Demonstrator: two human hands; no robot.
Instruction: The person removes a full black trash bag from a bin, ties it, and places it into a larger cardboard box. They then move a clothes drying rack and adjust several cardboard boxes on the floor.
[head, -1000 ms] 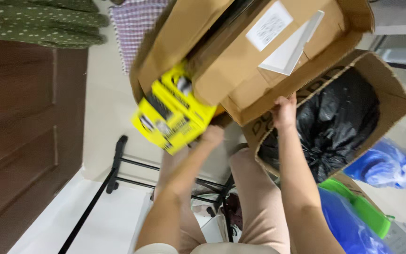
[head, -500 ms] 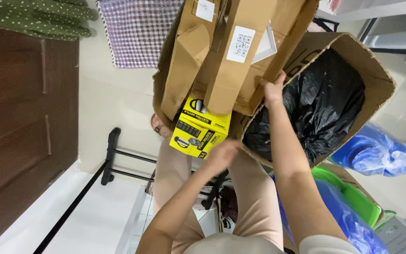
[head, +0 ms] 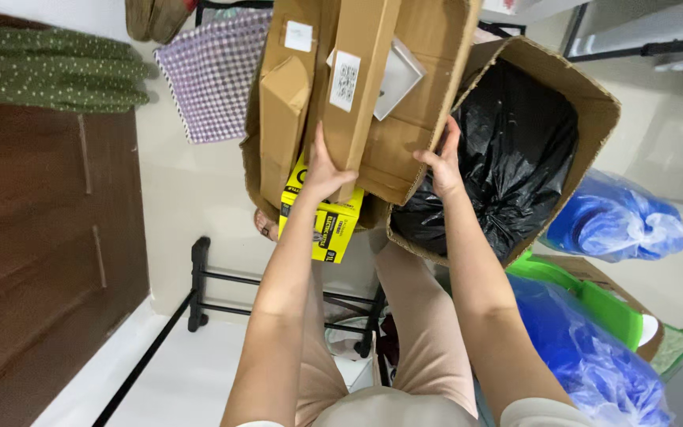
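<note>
Cardboard bundle held up by both hands above the lap.

At far left a dark wooden door [head: 33, 261] and a green dotted cloth [head: 49, 67] are seen, with a checked purple cloth [head: 211, 71] beside them and a black metal rack [head: 199, 285] on the floor below. The left hand [head: 324, 175] is pressed flat, fingers spread, against the lower end of a long flat cardboard box [head: 357, 87]; a yellow box [head: 327, 225] is wedged just under that hand. The flattened cardboard stack [head: 428, 103] is gripped at its lower right edge by the right hand [head: 443, 162]. Touching that hand on the right, an open carton [head: 594, 119] lined with a black bag [head: 515, 158] is seen. Blue plastic bags [head: 626, 221] and a green tub [head: 602, 304] lie further right.
</note>
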